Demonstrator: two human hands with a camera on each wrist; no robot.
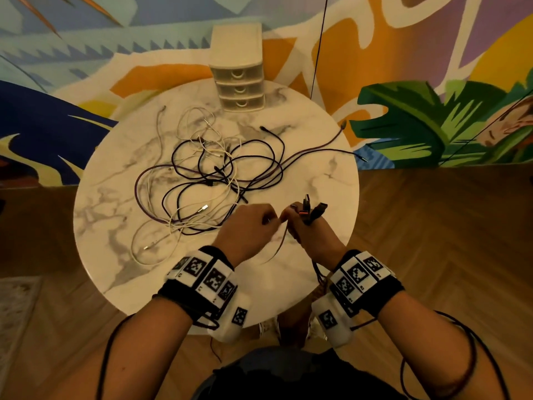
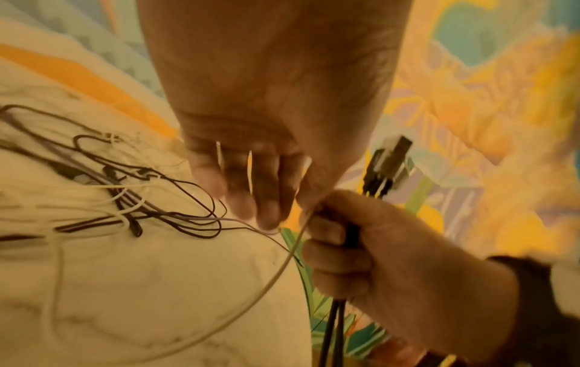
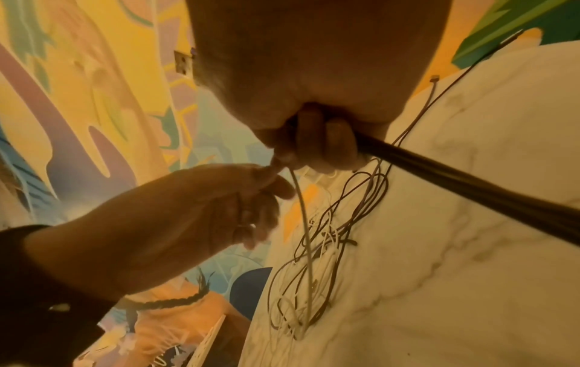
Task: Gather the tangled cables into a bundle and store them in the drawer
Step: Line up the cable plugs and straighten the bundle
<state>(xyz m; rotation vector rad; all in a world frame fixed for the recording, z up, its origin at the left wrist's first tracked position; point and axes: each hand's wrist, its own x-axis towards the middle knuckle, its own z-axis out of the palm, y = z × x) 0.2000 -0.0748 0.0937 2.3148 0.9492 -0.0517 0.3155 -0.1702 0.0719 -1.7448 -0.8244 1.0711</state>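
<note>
right hand (image 1: 310,230): fist wrapped round a bunch of dark cable ends, plugs (image 1: 310,209) poking up out of the top, the cords trailing down off the near edge of the table (image 1: 121,272). So that's the bundle getting started, held just below the connectors.

left hand (image 1: 249,229): right up against the right one, thumb and fingertips (image 2: 267,218) pinching a thin pale cable (image 2: 276,270), looks like it's feeding that end into the right fist. The other fingers are loosely bent, nothing else in them.

pale cable: runs slack from the pinch back down to the table top, no tension in it.

tangle (image 1: 207,174): the rest of the cables, dark, purple-ish and white, heaped mid-table just beyond the hands, loops crossing over each other. A few ends stray toward the far and right rim of the table.

drawer unit (image 1: 238,72): small three-drawer box at the far edge of the table, behind the tangle, all drawers look closed.

how it'll handle (my guess): light and floppy, zero stiffness, so pulling one cord will probably drag its neighbours along and tighten any crossings. The thin white ones look slick and could slide out of a loose pinch.

where to grab: I'd go for the plug ends, they're the only rigid bit, then draw each cord through slowly and loop it into the fist.
</note>
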